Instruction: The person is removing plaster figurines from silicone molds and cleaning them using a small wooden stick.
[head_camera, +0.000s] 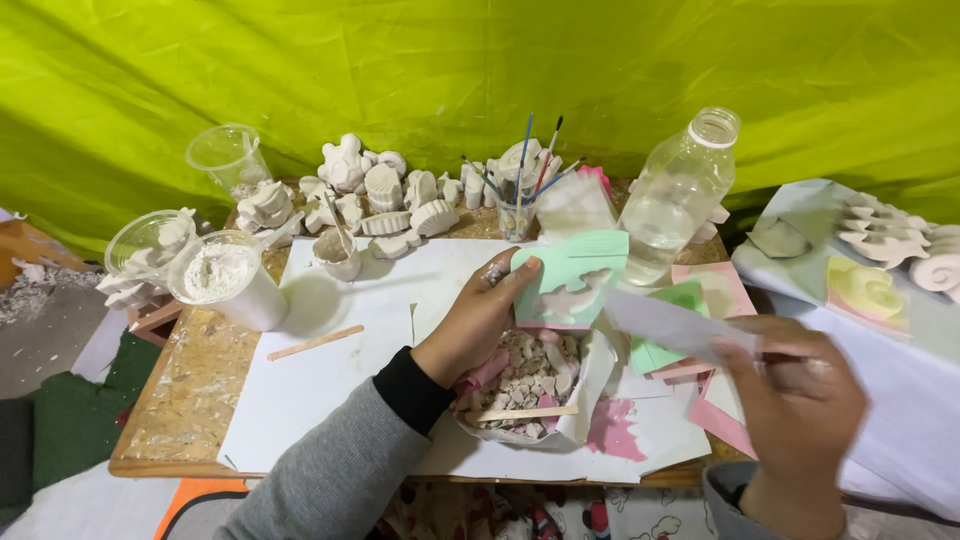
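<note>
A: What sits at nine o'clock on the counter (190, 390)?

B: A white tub of powder (222, 275), with clear plastic cups (228, 152) behind it toward ten o'clock. A flat wooden stick (315, 342) lies on the white paper (330, 385) just beside the tub.

A: And the middle?

B: At twelve o'clock, a heap of white plaster figures (375, 195) and a cup of brushes (517, 215). The left hand (478, 322) has its grip pinching a green mould (570, 275), thumb on top, held just above a bag of broken plaster pieces (530, 385).

A: The right side?

B: A clear bottle (680, 195) stands at one o'clock. At four o'clock the right hand (800, 400), its grip pressed together on a white sheet (670, 325), is blurred. More figures (890, 235) lie at three o'clock.
</note>
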